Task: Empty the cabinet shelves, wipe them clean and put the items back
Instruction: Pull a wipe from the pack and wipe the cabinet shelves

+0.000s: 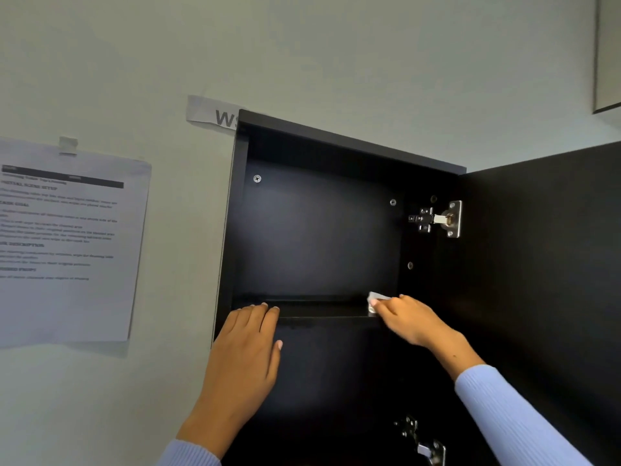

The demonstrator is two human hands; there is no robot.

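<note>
Head view. The dark brown wall-mounted wooden cabinet (319, 230) stands open, its dark door (544, 264) swung out to the right on the silver metal hinge (437, 219). The upper compartment is bare from back panel to front edge, leaving open room across its full width. The dark horizontal shelf (322, 311) divides upper from lower compartment. The right hand (408, 319) has its grip clenched on a small white wipe cloth (375, 301), pressed on the shelf at its right end, just beside the right side wall. The left hand (243, 351) lies flat and released, fingertips touching the shelf's front edge near the left side wall. A printed white paper sheet (67, 243) is taped to the pale wall left of the cabinet.
</note>
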